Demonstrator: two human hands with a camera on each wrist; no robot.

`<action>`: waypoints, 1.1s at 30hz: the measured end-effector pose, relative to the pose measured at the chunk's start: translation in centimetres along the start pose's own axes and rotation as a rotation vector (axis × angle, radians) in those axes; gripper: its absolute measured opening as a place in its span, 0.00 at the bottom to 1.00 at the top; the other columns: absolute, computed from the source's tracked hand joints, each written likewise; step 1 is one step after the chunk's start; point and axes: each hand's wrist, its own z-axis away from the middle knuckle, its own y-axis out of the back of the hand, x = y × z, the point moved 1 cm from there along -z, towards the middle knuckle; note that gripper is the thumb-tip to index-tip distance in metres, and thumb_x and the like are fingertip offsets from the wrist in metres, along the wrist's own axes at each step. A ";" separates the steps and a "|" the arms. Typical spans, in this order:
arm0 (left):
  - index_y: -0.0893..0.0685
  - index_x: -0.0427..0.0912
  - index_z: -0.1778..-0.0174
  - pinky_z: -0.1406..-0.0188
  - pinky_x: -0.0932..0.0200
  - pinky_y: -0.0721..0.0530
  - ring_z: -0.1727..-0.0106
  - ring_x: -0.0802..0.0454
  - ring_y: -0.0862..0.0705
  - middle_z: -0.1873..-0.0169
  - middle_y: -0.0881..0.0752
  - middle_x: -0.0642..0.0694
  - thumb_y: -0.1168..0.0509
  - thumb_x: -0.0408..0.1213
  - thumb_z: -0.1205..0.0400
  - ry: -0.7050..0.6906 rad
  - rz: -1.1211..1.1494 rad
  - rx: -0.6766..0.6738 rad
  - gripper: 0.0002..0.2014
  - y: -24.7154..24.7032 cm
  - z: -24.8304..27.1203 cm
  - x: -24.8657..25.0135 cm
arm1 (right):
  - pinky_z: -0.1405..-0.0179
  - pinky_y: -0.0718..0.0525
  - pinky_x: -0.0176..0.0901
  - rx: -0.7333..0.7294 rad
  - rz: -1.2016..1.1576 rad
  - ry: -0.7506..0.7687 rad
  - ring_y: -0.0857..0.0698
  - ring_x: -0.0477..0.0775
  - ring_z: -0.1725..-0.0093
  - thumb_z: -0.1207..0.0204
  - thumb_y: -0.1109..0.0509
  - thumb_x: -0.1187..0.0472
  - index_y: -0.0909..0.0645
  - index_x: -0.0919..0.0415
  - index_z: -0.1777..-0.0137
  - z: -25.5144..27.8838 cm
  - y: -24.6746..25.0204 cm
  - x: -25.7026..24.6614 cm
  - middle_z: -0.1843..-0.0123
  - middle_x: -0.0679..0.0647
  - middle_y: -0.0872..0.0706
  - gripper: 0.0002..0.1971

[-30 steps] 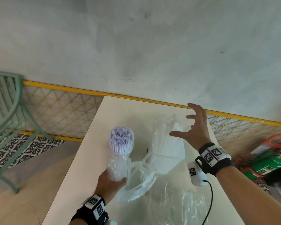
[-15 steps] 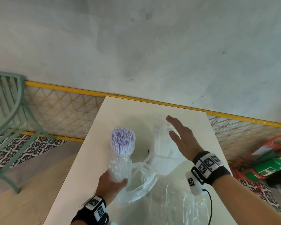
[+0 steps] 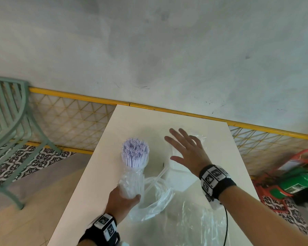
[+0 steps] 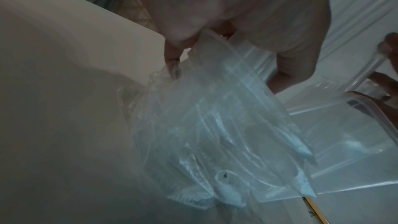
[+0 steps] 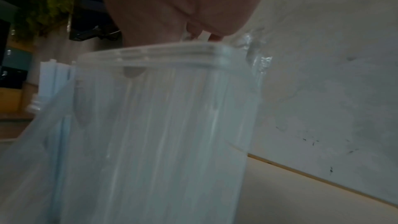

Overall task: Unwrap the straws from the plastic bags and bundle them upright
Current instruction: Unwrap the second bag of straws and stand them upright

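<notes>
An upright bundle of white straws [image 3: 135, 153] stands at the table's left, its lower half still wrapped in a clear plastic bag [image 3: 131, 185]. My left hand [image 3: 122, 201] grips that wrapped base. In the left wrist view the bag [image 4: 215, 125] hangs crumpled from my fingers. To the right stands a tall clear container [image 3: 180, 174] of straws. My right hand [image 3: 185, 148] lies flat on its top with straight, spread fingers. In the right wrist view my palm sits on the container's rim [image 5: 163, 52], and straws show through its wall [image 5: 161, 125].
Loose clear plastic bags [image 3: 185, 222] lie on the white table [image 3: 100, 183] near me. A yellow mesh fence [image 3: 69, 125] runs behind the table, below a grey wall. A green metal chair [image 3: 9, 125] stands at the left, and a green cylinder [image 3: 299, 181] lies on the floor at the right.
My right hand has moved left and down from the air onto the top of the clear container, its fingers straightening. The left hand and its straw bundle have stayed in place.
</notes>
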 end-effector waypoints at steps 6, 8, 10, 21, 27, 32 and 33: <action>0.17 0.39 0.51 0.58 0.61 0.20 0.58 0.47 0.13 0.62 0.11 0.45 0.21 0.44 0.41 -0.010 -0.007 0.006 0.25 -0.1 -0.4 -0.6 | 0.31 0.20 0.60 0.024 -0.036 -0.140 0.27 0.55 0.21 0.29 0.20 0.52 0.23 0.50 0.27 1.0 0.3 1.5 0.21 0.46 0.24 0.29; 0.17 0.40 0.52 0.59 0.62 0.20 0.58 0.48 0.13 0.62 0.11 0.46 0.19 0.41 0.38 -0.016 -0.013 0.014 0.22 -0.2 -0.4 -0.6 | 0.26 0.26 0.56 0.012 0.004 -0.188 0.30 0.54 0.19 0.24 0.25 0.51 0.24 0.51 0.25 2.1 -0.1 1.6 0.19 0.46 0.28 0.27; 0.18 0.40 0.55 0.62 0.64 0.21 0.62 0.50 0.14 0.65 0.13 0.48 0.19 0.38 0.36 -0.010 -0.017 0.008 0.19 -0.3 -0.5 -0.7 | 0.22 0.35 0.55 -0.007 0.097 -0.181 0.31 0.52 0.18 0.17 0.38 0.46 0.23 0.50 0.25 2.9 -0.5 1.2 0.20 0.44 0.26 0.22; 0.17 0.36 0.52 0.66 0.71 0.23 0.62 0.53 0.14 0.64 0.12 0.48 0.19 0.42 0.39 -0.009 0.004 -0.003 0.23 -0.3 -0.5 -1.2 | 0.41 0.31 0.59 -0.026 0.207 0.096 0.25 0.59 0.30 0.38 0.24 0.52 0.16 0.49 0.46 1.1 2.8 -7.5 0.25 0.49 0.23 0.19; 0.19 0.40 0.57 0.68 0.69 0.24 0.70 0.56 0.18 0.71 0.17 0.52 0.19 0.37 0.36 -0.003 0.034 -0.004 0.18 0.0 0.1 -0.8 | 0.38 0.34 0.61 -0.184 0.311 0.128 0.24 0.59 0.30 0.46 0.15 0.54 0.14 0.49 0.71 0.2 1.3 -7.9 0.28 0.51 0.20 0.10; 0.24 0.43 0.63 0.66 0.62 0.23 0.72 0.51 0.22 0.75 0.21 0.54 0.24 0.52 0.49 0.004 0.088 0.002 0.25 0.0 0.1 -1.2 | 0.41 0.23 0.49 -0.326 -0.385 0.104 0.19 0.49 0.43 0.30 0.21 0.49 0.15 0.51 0.54 -0.6 2.5 -8.3 0.42 0.45 0.14 0.10; 0.23 0.42 0.61 0.66 0.61 0.23 0.71 0.51 0.21 0.74 0.21 0.53 0.26 0.54 0.51 0.002 0.086 0.012 0.28 0.0 0.1 -1.3 | 0.44 0.20 0.47 -0.382 -0.581 0.031 0.17 0.46 0.48 0.28 0.22 0.51 0.17 0.52 0.51 -0.5 2.3 -8.7 0.45 0.45 0.14 0.10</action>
